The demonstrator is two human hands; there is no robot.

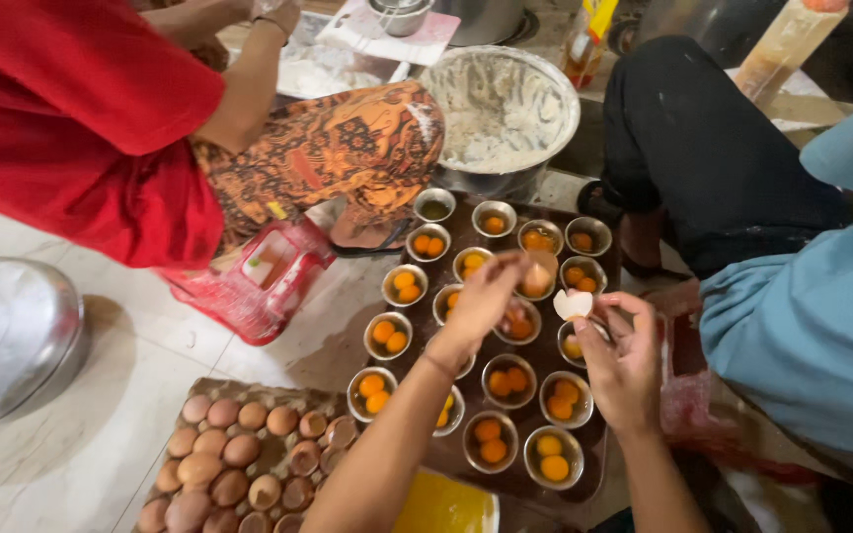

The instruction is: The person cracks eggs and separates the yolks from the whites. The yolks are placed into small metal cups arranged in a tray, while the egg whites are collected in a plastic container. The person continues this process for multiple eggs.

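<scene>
- The fingers (511,268) of the left hand (486,294) are pinching one brown eggshell half (539,278) and holding it tipped, open side down, over a small metal cup.
- The fingers (612,318) of the right hand (626,363) are curling narrowly around the other shell half (573,303), which is showing its white inside.
- The two halves are sitting just beside each other, the brown one to the left and slightly farther, the white one to the right and nearer; neither hand is reaching across the other.
- Both are hovering over the middle of a dark tray (599,464) on the floor, above rows of metal cups (508,380), most of them holding two yolks.
- The cup straight under the brown half is partly hidden, so I cannot tell how full it is.
- A carton of brown eggs (239,464) is lying near and to the left, closer to the left arm than to the right.
- A person in red (71,118) is crouching far left beside a large floury bowl (502,109); another person in a blue top (812,336) is sitting at the right.
</scene>
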